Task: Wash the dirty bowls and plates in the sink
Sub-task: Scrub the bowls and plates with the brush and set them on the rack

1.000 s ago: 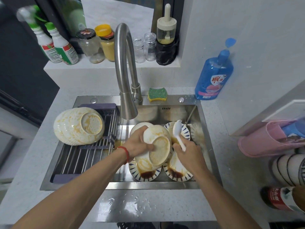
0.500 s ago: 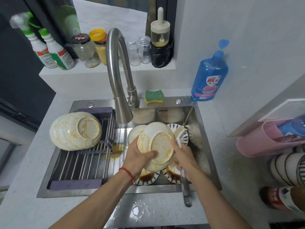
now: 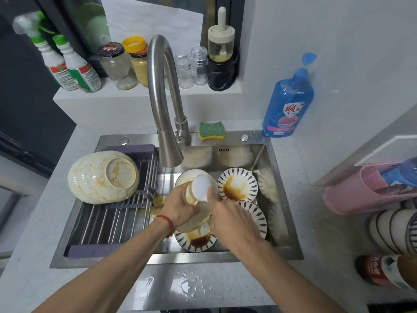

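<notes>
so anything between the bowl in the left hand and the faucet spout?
Nothing visible. The left hand holds the stained bowl just below and right of the faucet spout, with open space between them. The right hand is beside the bowl, not above it.

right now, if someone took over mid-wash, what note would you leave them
Left hand: holding a stained cream bowl over the sink.
Right hand: at the bowl's white base, fingers spread; grip unclear.
In the sink: three blue-rimmed plates with brown sauce.
On the rack: stacked bowls, still yellow-stained.
Faucet shows no water; sponge unused on the sink's back ledge.
Done: nothing looks clean. Left: everything.
</notes>
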Demonstrator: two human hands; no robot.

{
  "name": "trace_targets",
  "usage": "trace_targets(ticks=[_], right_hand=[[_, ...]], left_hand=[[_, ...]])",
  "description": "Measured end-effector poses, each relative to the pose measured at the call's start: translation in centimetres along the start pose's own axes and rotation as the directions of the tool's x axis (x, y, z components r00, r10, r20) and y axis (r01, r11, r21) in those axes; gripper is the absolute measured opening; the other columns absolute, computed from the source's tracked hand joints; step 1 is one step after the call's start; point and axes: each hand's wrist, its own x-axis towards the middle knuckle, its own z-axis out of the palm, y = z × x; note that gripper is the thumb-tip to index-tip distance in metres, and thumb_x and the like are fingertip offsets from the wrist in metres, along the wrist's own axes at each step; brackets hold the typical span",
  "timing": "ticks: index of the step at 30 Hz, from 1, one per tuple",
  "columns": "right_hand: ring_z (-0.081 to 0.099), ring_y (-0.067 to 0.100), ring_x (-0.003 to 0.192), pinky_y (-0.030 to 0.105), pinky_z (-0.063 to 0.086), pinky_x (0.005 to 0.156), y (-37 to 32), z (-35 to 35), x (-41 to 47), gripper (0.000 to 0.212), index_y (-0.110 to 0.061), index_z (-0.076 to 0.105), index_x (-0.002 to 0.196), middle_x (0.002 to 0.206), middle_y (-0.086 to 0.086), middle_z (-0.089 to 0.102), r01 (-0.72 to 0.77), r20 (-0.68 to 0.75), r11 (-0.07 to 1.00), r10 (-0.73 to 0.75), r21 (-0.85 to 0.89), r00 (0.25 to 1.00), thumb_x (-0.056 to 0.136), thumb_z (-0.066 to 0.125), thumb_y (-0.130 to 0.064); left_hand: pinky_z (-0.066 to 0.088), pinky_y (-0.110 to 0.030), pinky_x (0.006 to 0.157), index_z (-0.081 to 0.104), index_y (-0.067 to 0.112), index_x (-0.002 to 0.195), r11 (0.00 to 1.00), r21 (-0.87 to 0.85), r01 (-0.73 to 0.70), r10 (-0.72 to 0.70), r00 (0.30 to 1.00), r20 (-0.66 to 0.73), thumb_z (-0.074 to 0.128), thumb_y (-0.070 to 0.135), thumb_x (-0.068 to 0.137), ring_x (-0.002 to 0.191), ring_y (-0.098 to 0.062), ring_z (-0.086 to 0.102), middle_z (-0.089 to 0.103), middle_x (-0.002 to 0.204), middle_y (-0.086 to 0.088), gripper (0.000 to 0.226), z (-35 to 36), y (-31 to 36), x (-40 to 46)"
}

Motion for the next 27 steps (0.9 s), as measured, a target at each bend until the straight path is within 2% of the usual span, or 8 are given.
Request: trace_targets(ticks=[4, 7, 11, 14, 18, 21, 24, 27], right_hand=[[0.064, 0.035, 0.101, 0.042, 0.045, 0.076, 0.4, -0.4, 1.4, 0.068, -0.018, 0.015, 0.161, 0.119, 0.015, 0.067, -0.144, 0.012, 0.99, 0.144, 0.009, 0.99, 0.1, 0.044, -0.008], [0.065, 0.036, 0.1, 0.044, 0.045, 0.074, -1.6, 0.2, 0.1, 0.074, -0.018, 0.011, 0.161, 0.111, 0.015, 0.067, 0.007, 0.032, 1.0, -0.006, -0.017, 0.999, 0.097, 0.046, -0.005], [0.063, 0.032, 0.088, 0.04, 0.039, 0.069, -1.6, -0.1, 0.9, 0.073, -0.016, 0.013, 0.162, 0.107, 0.014, 0.069, -0.059, -0.029, 0.995, 0.057, -0.084, 0.998, 0.098, 0.045, -0.003], [0.058, 0.032, 0.083, 0.043, 0.042, 0.067, -3.2, 1.0, 0.1, 0.073, -0.016, 0.01, 0.161, 0.101, 0.014, 0.068, 0.031, 0.027, 0.994, -0.028, -0.102, 0.999, 0.097, 0.043, -0.002], [0.067, 0.032, 0.09, 0.047, 0.056, 0.075, -2.2, 1.6, 2.3, 0.067, -0.013, 0.02, 0.161, 0.101, 0.012, 0.07, -0.068, 0.043, 0.998, 0.068, -0.015, 0.997, 0.099, 0.046, -0.006], [0.067, 0.03, 0.091, 0.043, 0.055, 0.074, -3.9, 1.8, 1.9, 0.063, -0.016, 0.026, 0.159, 0.1, 0.011, 0.069, -0.061, 0.096, 0.997, 0.057, 0.041, 0.994, 0.1, 0.047, -0.008], [0.065, 0.026, 0.089, 0.046, 0.058, 0.081, -3.9, 1.5, 3.6, 0.043, -0.014, 0.046, 0.146, 0.095, 0.005, 0.064, -0.18, 0.108, 0.978, 0.169, 0.107, 0.98, 0.103, 0.048, -0.016], [0.063, 0.03, 0.095, 0.05, 0.055, 0.083, -6.5, 2.2, 3.4, 0.048, -0.017, 0.041, 0.151, 0.103, 0.007, 0.065, -0.139, 0.097, 0.984, 0.129, 0.113, 0.987, 0.103, 0.044, -0.017]], left_hand=[[0.056, -0.027, 0.077, 0.068, 0.03, 0.104, 1.0, 0.003, 0.001, -0.001, 1.0, 0.023, 0.081, -0.009, 0.066, 0.095, -0.011, 0.069, 0.074, 0.098, 0.009, 0.056, -0.7, -0.8, -0.3], [0.059, -0.039, 0.088, 0.068, 0.034, 0.098, 1.0, 0.002, 0.022, -0.022, 0.999, 0.025, 0.08, -0.012, 0.066, 0.099, -0.019, 0.069, 0.075, 0.099, 0.005, 0.057, -1.3, -1.4, -0.1], [0.059, -0.041, 0.091, 0.07, 0.025, 0.11, 1.0, -0.015, 0.027, -0.026, 0.999, 0.039, 0.081, -0.011, 0.066, 0.1, -0.019, 0.069, 0.075, 0.101, 0.004, 0.058, -2.4, -2.2, -0.1], [0.059, -0.038, 0.09, 0.072, 0.021, 0.108, 0.999, -0.044, 0.019, -0.018, 0.999, 0.033, 0.079, -0.014, 0.065, 0.099, -0.02, 0.07, 0.076, 0.1, 0.002, 0.056, -3.4, -3.1, -0.4], [0.058, -0.042, 0.094, 0.07, 0.02, 0.115, 0.996, -0.085, 0.013, -0.008, 0.998, 0.062, 0.081, -0.014, 0.067, 0.104, -0.019, 0.07, 0.076, 0.105, 0.002, 0.06, -5.0, -4.4, -1.0], [0.059, -0.046, 0.094, 0.071, 0.02, 0.116, 0.995, -0.103, 0.0, 0.007, 0.997, 0.074, 0.081, -0.012, 0.066, 0.103, -0.018, 0.072, 0.077, 0.105, 0.001, 0.06, -6.5, -5.4, -1.3], [0.06, -0.044, 0.092, 0.071, 0.024, 0.118, 0.99, -0.138, -0.019, 0.03, 0.997, 0.074, 0.079, -0.014, 0.066, 0.101, -0.016, 0.073, 0.078, 0.106, 0.002, 0.065, -7.9, -6.3, -1.9], [0.061, -0.043, 0.09, 0.071, 0.019, 0.12, 0.983, -0.179, -0.033, 0.043, 0.998, 0.051, 0.076, -0.019, 0.066, 0.098, -0.017, 0.074, 0.079, 0.105, 0.0, 0.066, -9.6, -7.1, -2.0]])
